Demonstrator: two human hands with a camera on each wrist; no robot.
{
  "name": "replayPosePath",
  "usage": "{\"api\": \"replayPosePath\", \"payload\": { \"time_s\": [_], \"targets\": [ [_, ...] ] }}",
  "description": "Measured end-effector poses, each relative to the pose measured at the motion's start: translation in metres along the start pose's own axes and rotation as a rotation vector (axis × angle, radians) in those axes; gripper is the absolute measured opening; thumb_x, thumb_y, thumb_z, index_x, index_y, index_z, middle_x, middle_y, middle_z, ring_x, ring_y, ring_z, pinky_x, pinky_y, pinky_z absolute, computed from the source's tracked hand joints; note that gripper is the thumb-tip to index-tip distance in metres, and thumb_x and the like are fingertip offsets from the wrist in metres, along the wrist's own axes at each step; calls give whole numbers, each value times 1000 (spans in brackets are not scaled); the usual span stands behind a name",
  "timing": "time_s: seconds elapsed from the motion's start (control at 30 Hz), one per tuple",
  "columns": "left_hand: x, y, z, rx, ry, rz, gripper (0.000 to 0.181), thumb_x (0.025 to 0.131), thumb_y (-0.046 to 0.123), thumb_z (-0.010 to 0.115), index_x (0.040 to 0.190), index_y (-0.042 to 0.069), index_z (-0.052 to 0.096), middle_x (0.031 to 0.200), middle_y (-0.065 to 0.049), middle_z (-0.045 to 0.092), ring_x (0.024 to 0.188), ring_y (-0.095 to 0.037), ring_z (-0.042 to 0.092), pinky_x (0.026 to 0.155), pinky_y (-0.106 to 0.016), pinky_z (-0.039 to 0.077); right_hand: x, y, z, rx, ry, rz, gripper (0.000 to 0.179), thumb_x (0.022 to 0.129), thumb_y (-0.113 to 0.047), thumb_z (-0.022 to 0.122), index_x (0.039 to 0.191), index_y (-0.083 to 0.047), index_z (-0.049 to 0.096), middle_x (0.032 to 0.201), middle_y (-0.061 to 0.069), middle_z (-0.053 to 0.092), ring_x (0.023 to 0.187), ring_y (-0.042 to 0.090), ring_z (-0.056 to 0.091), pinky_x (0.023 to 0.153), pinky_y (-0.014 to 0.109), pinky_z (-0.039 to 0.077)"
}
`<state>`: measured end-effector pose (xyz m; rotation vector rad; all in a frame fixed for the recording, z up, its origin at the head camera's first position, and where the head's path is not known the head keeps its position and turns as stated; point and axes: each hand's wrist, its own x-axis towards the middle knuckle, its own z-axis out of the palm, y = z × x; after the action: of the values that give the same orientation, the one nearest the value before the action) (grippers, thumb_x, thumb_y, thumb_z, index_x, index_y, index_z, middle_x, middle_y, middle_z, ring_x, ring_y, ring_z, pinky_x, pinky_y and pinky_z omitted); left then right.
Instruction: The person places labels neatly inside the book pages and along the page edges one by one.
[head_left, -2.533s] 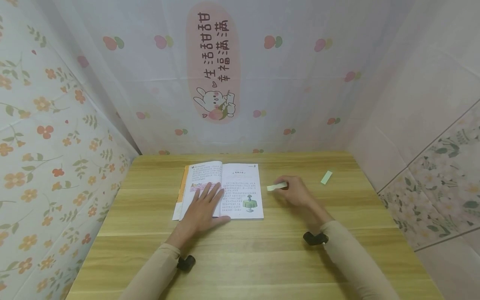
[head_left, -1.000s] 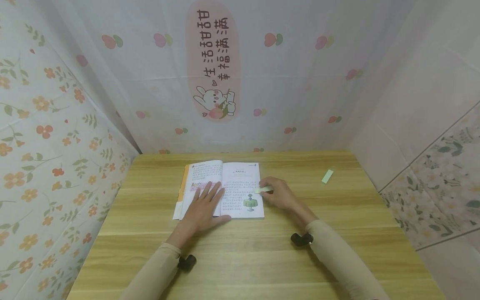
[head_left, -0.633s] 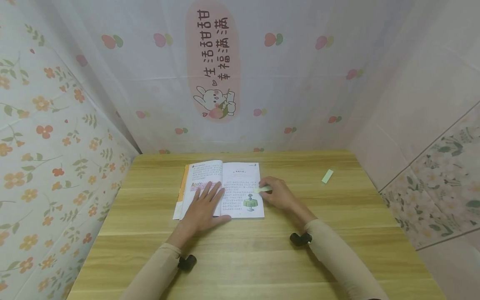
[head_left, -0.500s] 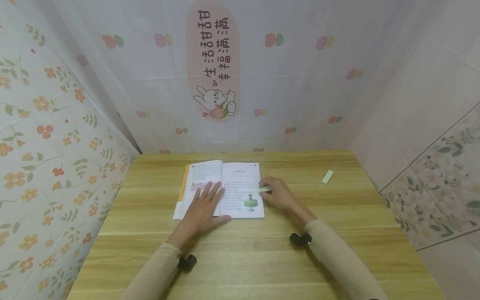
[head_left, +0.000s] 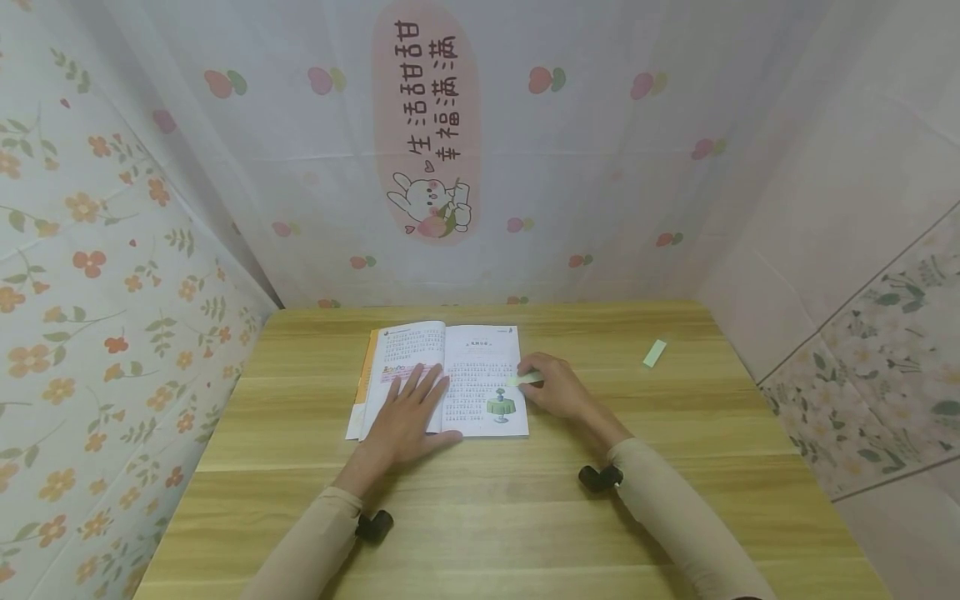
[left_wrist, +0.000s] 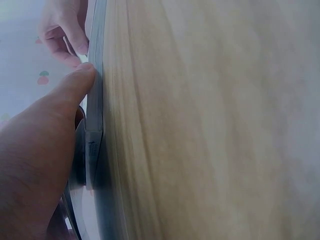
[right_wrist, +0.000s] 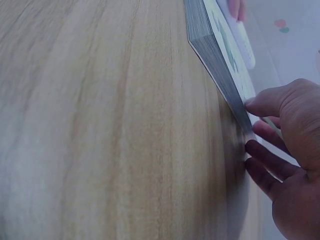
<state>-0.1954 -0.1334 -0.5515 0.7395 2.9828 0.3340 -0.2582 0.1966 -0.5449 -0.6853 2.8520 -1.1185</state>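
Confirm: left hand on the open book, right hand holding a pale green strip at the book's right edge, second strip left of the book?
No: the second strip lies right of the open book, as the head view shows. Left hand and right hand check out.

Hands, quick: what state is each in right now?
Left hand: open, resting on the book.
Right hand: closed, holding a green strip at the book's edge.

- On the far hanging cloth, inside its pink oval, I can read "生活甜甜" on the left and "幸福满满" on the right.
- Across the book I see a heading and rows of print, too small for me to read.
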Motion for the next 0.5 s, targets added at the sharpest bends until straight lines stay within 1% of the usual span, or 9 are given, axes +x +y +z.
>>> {"api": "replayPosePath", "payload": {
  "time_s": [0.27,0.5],
  "targets": [
    [0,0,1,-7,11,4,107,102,79,61,181,15,27,192,-11,17,179,-42,13,143,-72,13,2,2,1,-22,2,-15,18,97,-1,81,115,2,77,138,25,76,133,43,73,117,58,59],
    [0,0,1,-19,16,2,107,102,79,62,181,15,27,192,-11,17,179,-42,13,143,-71,13,4,1,0,-36,-8,1,17,97,-1,83,114,0,77,134,22,77,128,40,73,115,56,60]
  ]
}}
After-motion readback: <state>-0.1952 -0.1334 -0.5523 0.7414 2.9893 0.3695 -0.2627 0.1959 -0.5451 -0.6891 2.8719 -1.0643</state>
